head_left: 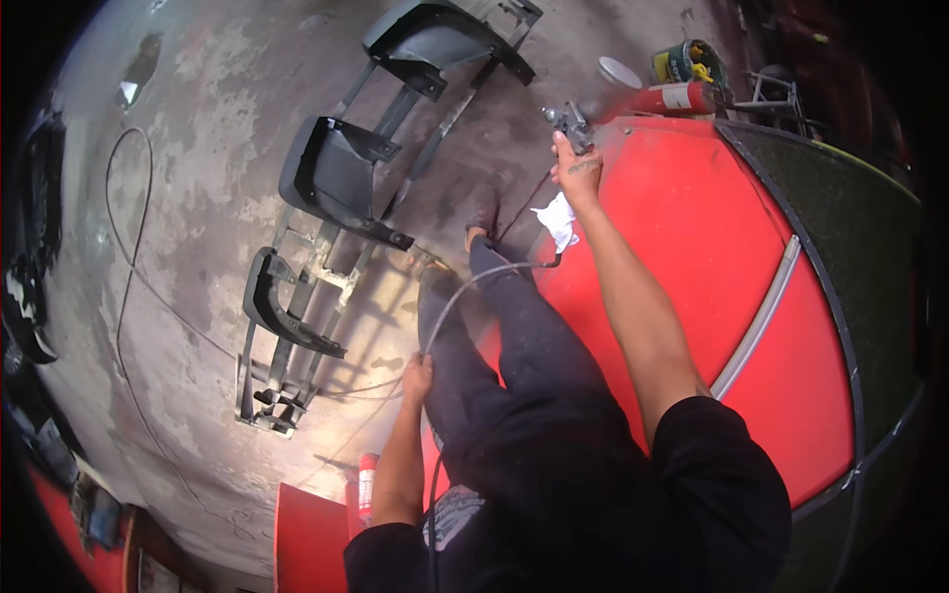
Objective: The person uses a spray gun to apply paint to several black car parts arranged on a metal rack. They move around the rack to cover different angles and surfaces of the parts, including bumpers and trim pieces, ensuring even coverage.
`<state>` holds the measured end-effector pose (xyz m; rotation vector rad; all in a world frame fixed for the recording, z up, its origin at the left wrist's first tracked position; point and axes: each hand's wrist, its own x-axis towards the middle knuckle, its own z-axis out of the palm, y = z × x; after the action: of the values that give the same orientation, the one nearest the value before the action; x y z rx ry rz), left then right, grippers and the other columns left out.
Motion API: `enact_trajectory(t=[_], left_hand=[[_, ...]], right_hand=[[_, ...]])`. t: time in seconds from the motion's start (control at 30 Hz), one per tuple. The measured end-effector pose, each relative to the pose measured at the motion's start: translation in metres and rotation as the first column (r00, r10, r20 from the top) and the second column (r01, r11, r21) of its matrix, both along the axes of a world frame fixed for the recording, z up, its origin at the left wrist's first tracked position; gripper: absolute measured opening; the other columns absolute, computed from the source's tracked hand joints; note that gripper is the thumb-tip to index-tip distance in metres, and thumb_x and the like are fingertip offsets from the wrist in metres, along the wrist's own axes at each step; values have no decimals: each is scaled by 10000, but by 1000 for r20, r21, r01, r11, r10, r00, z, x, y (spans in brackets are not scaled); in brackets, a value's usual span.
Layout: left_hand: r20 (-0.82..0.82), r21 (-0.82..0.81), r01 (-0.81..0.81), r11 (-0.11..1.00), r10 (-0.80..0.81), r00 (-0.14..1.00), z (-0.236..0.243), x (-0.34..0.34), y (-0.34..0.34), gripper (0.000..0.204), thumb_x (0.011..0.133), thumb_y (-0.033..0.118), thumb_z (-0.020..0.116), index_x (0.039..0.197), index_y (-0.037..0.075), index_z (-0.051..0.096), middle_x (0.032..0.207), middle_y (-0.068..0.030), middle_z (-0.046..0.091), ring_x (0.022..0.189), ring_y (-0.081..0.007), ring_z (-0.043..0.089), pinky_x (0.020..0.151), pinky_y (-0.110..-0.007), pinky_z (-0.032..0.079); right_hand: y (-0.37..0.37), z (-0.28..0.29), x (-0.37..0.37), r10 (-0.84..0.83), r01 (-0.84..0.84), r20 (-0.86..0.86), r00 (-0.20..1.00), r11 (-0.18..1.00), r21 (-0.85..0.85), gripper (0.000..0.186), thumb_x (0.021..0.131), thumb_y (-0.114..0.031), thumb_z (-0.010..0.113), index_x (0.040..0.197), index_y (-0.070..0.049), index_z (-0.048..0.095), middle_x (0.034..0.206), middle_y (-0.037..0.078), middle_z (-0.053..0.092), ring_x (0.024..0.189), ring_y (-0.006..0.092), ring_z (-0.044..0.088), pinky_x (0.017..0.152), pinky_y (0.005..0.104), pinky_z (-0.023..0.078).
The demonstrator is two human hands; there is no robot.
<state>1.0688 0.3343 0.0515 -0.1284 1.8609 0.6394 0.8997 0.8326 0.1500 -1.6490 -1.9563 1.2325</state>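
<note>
My right hand has fingers wrapped round spray gun, white cloth just below them; my left hand has fingers curled on hose, likely so it won't drag; black panels left of right fingers, set on rack, presumably for floor clearance

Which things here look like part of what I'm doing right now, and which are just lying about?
Likely part of it:
spray gun, in your right hand
hose, in your left hand
dark curved panels, on the metal rack

Seemingly just lying about:
bucket
red cylinder
round white lid
red-and-white canister
</note>
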Motion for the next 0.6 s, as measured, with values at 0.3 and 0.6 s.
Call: enact_trajectory(t=[0.3,0.6], left_hand=[[6,-13,197,980,-197,980,20,-20,28,479,1035,373,569,1229,-59,644,1115,-347,708,1107,-506,675,966,-520,516],[26,11,332,943,-333,943,30,-30,66,429,1047,390,542,1106,-21,648,1033,-334,711,1014,-490,692,863,-542,530]], right_hand=[[95,-45,40,-96,85,251,963,995,54,363,925,-370,753,982,-11,758,903,208,766,944,429,719,871,482,536],[168,-1,44,149,-204,-184,972,919,-338,356,957,-388,739,905,-38,698,775,19,684,517,90,584,434,278,468]])
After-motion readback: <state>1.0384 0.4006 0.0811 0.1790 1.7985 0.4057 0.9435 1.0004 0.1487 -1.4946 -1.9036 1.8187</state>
